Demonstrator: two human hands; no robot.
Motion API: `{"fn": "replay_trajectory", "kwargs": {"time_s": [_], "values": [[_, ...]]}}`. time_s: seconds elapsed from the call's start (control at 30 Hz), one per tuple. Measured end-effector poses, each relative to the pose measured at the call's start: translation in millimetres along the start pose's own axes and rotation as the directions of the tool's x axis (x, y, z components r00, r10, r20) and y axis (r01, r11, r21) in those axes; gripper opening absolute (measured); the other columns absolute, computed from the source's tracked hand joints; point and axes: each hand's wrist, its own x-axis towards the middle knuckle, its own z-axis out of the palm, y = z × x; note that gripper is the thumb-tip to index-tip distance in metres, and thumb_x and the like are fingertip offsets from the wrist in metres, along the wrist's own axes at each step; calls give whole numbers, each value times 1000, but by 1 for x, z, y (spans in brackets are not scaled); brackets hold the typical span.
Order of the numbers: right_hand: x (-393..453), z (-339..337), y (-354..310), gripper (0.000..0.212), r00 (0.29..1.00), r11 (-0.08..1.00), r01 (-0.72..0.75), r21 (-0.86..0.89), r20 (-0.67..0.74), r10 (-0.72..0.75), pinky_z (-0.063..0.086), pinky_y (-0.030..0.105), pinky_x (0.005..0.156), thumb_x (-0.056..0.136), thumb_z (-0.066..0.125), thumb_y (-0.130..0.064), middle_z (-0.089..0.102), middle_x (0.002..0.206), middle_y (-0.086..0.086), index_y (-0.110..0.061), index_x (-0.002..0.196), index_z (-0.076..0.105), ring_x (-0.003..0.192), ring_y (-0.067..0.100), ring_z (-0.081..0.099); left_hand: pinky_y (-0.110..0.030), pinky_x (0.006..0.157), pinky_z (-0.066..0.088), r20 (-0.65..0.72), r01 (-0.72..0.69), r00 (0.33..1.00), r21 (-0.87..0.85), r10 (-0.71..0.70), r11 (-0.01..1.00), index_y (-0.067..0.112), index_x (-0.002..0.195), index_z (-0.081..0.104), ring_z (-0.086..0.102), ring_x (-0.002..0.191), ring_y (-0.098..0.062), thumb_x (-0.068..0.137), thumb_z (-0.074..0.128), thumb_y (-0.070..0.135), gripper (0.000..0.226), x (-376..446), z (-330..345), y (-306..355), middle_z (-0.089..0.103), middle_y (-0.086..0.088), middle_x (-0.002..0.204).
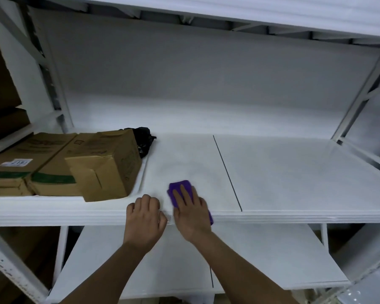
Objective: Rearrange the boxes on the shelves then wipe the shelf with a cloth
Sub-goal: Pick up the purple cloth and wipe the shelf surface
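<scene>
Head view: purple cloth [178,187] small, folded, flat on white shelf [283,172] near front edge, just right of cardboard boxes [59,165]; boxes brown, grouped at shelf's left end, nearest one tilted, black bag [144,139] behind them; dark seam line [227,173] crosses shelf right of cloth; my right hand [190,212] lies on cloth, fingers straight, pressing it flat; my left hand [145,218] at shelf's front edge, fingers curled under, holding nothing visible; both forearms reach up from below.
</scene>
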Motion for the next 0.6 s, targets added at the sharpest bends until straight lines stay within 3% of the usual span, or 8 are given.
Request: {"fn": "replay_trajectory", "kwargs": {"time_s": [0.13,0.23,0.33,0.4,0.5,0.6], "values": [[-3,-13,6,56,997,997,71,-11,-32,-71,52,29,83,84,28,-39,59,132,-7,-27,128,60,120,22,58,-31,64,46,-4,-110,994,-3,110,994,13,76,57,52,63,-21,81,36,31,28,0,-1,-16,54,-4,73],[5,-13,3,82,999,999,-16,29,-30,17,27,35,109,77,-5,-47,24,157,-6,-28,150,27,146,24,19,-29,58,43,9,-158,987,-7,158,987,14,71,57,52,57,-20,81,37,30,28,1,-6,-32,54,-1,65],[16,-6,-26,68,991,991,-129,38,-31,131,14,37,115,89,-5,-42,4,161,-2,-28,153,9,148,25,3,-26,52,39,27,-184,983,-13,184,983,16,65,59,52,49,-18,81,37,30,31,0,-9,-49,54,1,56],[22,0,-51,63,996,997,-80,4,-35,80,15,38,115,92,0,-38,4,161,0,-26,153,9,148,26,4,-25,50,39,29,-190,981,-10,191,982,17,63,60,51,48,-16,81,37,31,32,-2,-11,-63,55,2,54],[28,3,-88,81,999,1000,27,9,17,-27,25,42,111,79,-8,-43,21,158,2,-22,151,24,146,30,17,-23,50,41,24,-183,983,-13,184,983,18,63,61,52,47,-15,82,36,31,34,-4,-13,-83,56,1,54],[26,5,-96,63,997,996,78,-35,-7,-78,51,37,88,84,20,-38,57,135,1,-20,129,60,122,28,55,-24,51,45,13,-177,984,-26,178,984,17,63,63,54,48,-14,82,35,33,37,-4,-11,-95,59,1,56]]}}
